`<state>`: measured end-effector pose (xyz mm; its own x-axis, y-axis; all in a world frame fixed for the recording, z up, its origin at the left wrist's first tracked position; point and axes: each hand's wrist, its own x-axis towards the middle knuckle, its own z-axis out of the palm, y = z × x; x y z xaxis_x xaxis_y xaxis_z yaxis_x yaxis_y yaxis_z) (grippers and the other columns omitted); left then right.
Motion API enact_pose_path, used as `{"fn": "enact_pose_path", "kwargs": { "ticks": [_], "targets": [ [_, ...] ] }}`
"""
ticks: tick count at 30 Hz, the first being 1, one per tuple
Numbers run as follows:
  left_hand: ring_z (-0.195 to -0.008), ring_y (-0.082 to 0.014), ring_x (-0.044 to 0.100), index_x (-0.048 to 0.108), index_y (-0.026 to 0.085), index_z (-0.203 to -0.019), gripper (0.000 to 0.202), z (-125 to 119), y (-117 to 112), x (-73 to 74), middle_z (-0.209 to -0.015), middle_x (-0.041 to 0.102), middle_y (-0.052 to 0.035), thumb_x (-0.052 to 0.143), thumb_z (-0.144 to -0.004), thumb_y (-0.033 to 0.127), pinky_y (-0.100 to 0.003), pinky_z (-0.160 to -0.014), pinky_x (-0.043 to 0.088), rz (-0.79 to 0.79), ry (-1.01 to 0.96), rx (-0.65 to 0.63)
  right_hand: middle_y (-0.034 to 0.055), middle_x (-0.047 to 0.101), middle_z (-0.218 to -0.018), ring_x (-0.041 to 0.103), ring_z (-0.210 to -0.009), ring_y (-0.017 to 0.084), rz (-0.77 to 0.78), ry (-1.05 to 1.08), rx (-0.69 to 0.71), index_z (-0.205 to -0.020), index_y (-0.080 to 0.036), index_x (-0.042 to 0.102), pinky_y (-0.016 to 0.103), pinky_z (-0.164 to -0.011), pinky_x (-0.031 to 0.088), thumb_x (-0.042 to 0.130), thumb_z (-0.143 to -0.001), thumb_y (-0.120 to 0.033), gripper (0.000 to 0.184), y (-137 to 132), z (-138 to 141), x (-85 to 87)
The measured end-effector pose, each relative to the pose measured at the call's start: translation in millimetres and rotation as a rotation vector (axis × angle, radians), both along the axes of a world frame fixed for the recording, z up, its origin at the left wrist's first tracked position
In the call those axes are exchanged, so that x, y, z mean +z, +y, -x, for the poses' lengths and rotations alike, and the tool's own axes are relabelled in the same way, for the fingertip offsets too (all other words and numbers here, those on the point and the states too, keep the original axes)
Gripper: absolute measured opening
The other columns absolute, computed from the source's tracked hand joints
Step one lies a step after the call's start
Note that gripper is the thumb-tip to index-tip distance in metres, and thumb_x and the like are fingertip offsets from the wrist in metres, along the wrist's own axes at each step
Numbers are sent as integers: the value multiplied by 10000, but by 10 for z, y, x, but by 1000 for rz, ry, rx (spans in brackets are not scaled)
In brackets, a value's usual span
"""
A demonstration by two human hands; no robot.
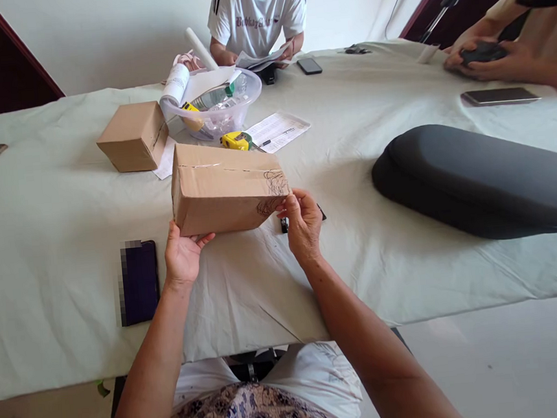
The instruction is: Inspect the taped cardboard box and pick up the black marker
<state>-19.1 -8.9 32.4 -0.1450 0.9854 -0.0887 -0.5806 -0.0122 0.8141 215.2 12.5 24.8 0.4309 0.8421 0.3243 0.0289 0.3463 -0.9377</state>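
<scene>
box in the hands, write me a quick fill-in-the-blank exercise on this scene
1. The left hand touches a box made of ____.
2. Scribbles mark the box near the ____.
3. The tape measure outside the basin is mainly ____.

Missing words: cardboard; right hand; yellow.

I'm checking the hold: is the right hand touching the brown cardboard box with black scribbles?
Touching: in the head view, the right hand has its thumb against the right corner of the scribbled brown cardboard box.

Soft, fairly even light glares faintly off the floor [516,357]; a co-worker's forearm [534,66], far right, seems stretched and blurred.
</scene>
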Motion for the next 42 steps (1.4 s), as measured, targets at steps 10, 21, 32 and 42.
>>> {"fn": "enact_pose_path", "kwargs": {
  "ticks": [10, 21, 32, 42],
  "targets": [
    [-919, -236, 702, 688, 225, -1149, 617, -41, 14, 15, -1140, 724, -120, 639, -796, 728, -329, -708, 595, 186, -42, 74, -23, 582, -811, 555, -703, 117, 22, -116, 79, -1033, -257, 652, 264, -638, 513, 704, -838, -537, 346, 15, 72, -100],
    [-823, -197, 724, 665, 201, -1115, 657, -47, 69, 35, -956, 734, -98, 638, -795, 775, -292, -673, 604, 232, -56, 159, 22, 658, -977, 624, -783, 144, 56, -305, 145, -1146, -271, 653, 324, -705, 571, 691, -840, -396, 332, -8, 89, -120],
    [-999, -240, 740, 495, 246, -1222, 882, -273, -56, -95, -1196, 708, -112, 982, -516, 451, -296, -687, 615, 60, 367, 181, 172, 585, -1281, 588, -1154, 332, 10, -807, -164, -1508, -249, 333, 594, -958, 548, 787, -750, -633, 963, -112, 269, -267],
    [-1143, -241, 700, 503, 237, -1217, 788, -376, -117, -10, -1238, 700, -104, 956, -582, 350, -367, -934, 601, 35, 308, 192, 144, 606, -1171, 572, -1058, 314, 0, -673, -147, -1397, -251, 446, 563, -937, 525, 786, -719, -685, 874, -105, 282, -235]
  ]
}}
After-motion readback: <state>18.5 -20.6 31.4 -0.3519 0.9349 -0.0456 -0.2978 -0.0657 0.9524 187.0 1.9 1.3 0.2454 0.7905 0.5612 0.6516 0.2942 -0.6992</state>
